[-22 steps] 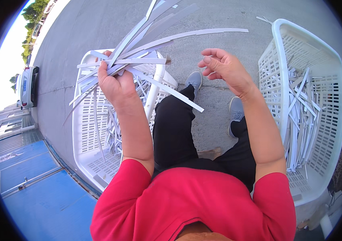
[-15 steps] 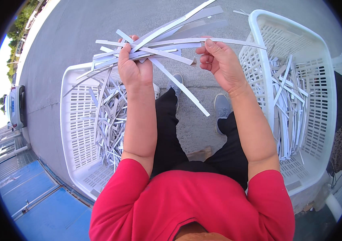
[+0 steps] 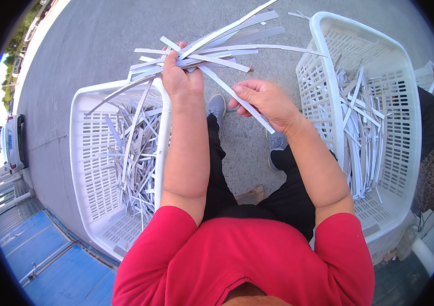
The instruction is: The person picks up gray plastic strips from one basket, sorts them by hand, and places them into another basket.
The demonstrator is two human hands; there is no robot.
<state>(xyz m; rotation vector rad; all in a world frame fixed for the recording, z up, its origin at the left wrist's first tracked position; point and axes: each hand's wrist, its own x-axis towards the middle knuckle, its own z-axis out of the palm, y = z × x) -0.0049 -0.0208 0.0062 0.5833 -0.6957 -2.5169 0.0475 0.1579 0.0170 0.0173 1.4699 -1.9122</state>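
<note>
The person's left hand (image 3: pixel 181 81) was clenched around a bundle of thin white strips (image 3: pixel 212 51) that fanned out to the right and far side, held up above the near-right rim of the left white slatted crate (image 3: pixel 87 168), which had more loose strips lying in it. The right hand (image 3: pixel 265 102) sat just right of the left one, its fingers curled and pinching a single long strip (image 3: pixel 237 97) that slanted down out of the bundle. To the right stood a second white crate (image 3: pixel 395 102), also holding strips, with grey pavement (image 3: pixel 99 46) stretching beyond.
</note>
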